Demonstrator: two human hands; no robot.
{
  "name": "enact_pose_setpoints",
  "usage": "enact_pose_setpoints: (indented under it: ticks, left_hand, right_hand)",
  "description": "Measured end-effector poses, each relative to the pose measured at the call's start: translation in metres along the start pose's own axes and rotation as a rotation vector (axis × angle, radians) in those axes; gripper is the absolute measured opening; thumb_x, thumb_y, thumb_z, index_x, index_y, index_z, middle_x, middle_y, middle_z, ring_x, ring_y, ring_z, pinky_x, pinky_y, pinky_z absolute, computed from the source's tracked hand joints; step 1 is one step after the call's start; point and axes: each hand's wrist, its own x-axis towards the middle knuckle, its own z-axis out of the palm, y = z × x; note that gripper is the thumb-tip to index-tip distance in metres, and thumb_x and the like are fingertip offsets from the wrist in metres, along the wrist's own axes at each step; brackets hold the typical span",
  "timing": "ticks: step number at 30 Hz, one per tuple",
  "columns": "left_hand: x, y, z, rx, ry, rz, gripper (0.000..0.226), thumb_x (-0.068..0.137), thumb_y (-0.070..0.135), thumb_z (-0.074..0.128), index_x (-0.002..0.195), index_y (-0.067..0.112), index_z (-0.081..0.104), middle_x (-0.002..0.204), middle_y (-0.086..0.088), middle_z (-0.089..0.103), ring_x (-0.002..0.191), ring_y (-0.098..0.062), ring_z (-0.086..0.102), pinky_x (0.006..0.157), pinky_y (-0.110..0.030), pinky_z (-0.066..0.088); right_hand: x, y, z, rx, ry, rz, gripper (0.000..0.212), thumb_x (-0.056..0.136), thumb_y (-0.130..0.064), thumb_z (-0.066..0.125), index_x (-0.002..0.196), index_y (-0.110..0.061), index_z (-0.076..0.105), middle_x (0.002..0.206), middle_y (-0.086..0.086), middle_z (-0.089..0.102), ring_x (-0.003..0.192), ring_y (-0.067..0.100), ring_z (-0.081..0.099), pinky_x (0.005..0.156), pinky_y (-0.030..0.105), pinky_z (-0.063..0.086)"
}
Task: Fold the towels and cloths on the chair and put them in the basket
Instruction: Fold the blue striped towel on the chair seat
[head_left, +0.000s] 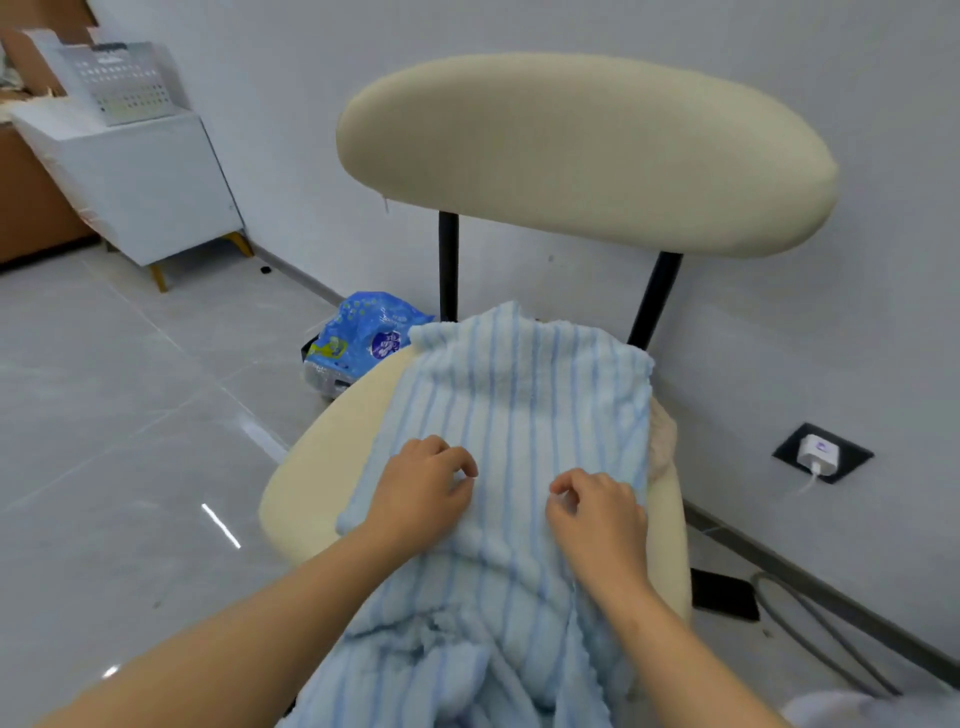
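A light blue striped towel (519, 415) lies spread over the cream seat of the chair (311, 467), and its near end hangs bunched toward me. My left hand (421, 491) rests on the towel's middle with fingers curled into the fabric. My right hand (597, 512) sits beside it, thumb and forefinger pinching the towel. A beige cloth (662, 436) peeks out from under the towel's right edge. The perforated grey basket (122, 83) stands far off at the upper left on a white cabinet (150, 187).
The chair's cream backrest (582, 150) faces the wall. A blue plastic package (363, 338) lies on the floor behind the seat's left side. A wall socket with a white charger (821, 452) and cables are at the right. Grey tiled floor (130, 415) stretches left.
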Motion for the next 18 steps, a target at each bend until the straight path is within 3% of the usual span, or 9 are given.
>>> enact_pose_setpoints:
  ticks: [3, 6, 9, 11, 14, 16, 18]
  left_hand:
    - [-0.031, -0.005, 0.002, 0.053, -0.040, -0.035, 0.023, 0.094, 0.030, 0.047, 0.112, 0.028, 0.061, 0.122, 0.004, 0.054, 0.115, -0.019, 0.046, 0.090, -0.029, 0.034]
    - [-0.049, -0.009, 0.000, 0.081, 0.051, -0.167, 0.029, 0.091, 0.033, 0.050, 0.119, 0.032, 0.056, 0.140, 0.006, 0.039, 0.132, -0.019, 0.031, 0.101, -0.033, 0.026]
    - [-0.055, -0.017, -0.007, 0.055, -0.018, -0.382, 0.041, 0.090, 0.039, 0.051, 0.130, 0.034, 0.044, 0.149, -0.001, 0.023, 0.135, -0.026, 0.023, 0.106, -0.039, 0.025]
    - [-0.052, -0.022, -0.010, 0.045, -0.067, -0.444, 0.038, 0.090, 0.038, 0.052, 0.127, 0.033, 0.047, 0.143, -0.005, 0.032, 0.129, -0.029, 0.031, 0.101, -0.038, 0.031]
    - [-0.043, -0.027, -0.016, -0.209, 0.022, -0.411, 0.026, 0.089, 0.010, 0.049, 0.110, 0.018, 0.063, 0.120, -0.010, 0.056, 0.109, -0.028, 0.049, 0.078, -0.028, 0.039]
    - [-0.040, -0.033, -0.020, -0.289, 0.119, -0.406, 0.027, 0.087, 0.001, 0.046, 0.100, 0.013, 0.067, 0.109, -0.010, 0.063, 0.101, -0.028, 0.054, 0.072, -0.026, 0.036]
    - [-0.039, -0.042, -0.024, -0.320, 0.191, -0.443, 0.027, 0.087, 0.000, 0.045, 0.097, 0.013, 0.066, 0.107, -0.013, 0.064, 0.096, -0.030, 0.054, 0.072, -0.029, 0.038]
  right_hand:
    - [-0.036, 0.006, 0.002, -0.113, -0.043, 0.039, 0.030, 0.087, -0.035, 0.051, 0.117, -0.035, 0.056, 0.125, -0.007, 0.050, 0.121, 0.018, 0.039, 0.095, 0.028, 0.029]
    - [-0.055, 0.009, 0.000, -0.126, 0.000, 0.136, 0.037, 0.086, -0.040, 0.052, 0.123, -0.037, 0.051, 0.140, -0.008, 0.035, 0.128, 0.019, 0.030, 0.102, 0.031, 0.025]
    - [-0.059, 0.015, 0.000, -0.067, 0.000, 0.164, 0.035, 0.090, -0.026, 0.049, 0.124, -0.029, 0.054, 0.139, -0.003, 0.038, 0.123, 0.022, 0.035, 0.098, 0.029, 0.029]
    - [-0.055, 0.019, 0.002, 0.087, 0.023, 0.125, 0.034, 0.089, -0.007, 0.046, 0.118, -0.017, 0.060, 0.129, 0.003, 0.050, 0.116, 0.023, 0.042, 0.089, 0.023, 0.032]
    - [-0.048, 0.018, -0.006, 0.428, 0.113, 0.195, 0.032, 0.086, 0.007, 0.045, 0.107, -0.005, 0.065, 0.111, 0.010, 0.062, 0.098, 0.018, 0.053, 0.071, 0.017, 0.032]
    - [-0.044, 0.024, -0.014, 0.566, 0.217, 0.326, 0.030, 0.085, 0.007, 0.046, 0.105, -0.005, 0.066, 0.110, 0.013, 0.064, 0.093, 0.022, 0.056, 0.075, 0.024, 0.039]
    - [-0.043, 0.038, -0.018, 0.564, 0.268, 0.433, 0.031, 0.085, 0.007, 0.045, 0.106, -0.004, 0.064, 0.113, 0.016, 0.063, 0.100, 0.032, 0.057, 0.083, 0.034, 0.044]
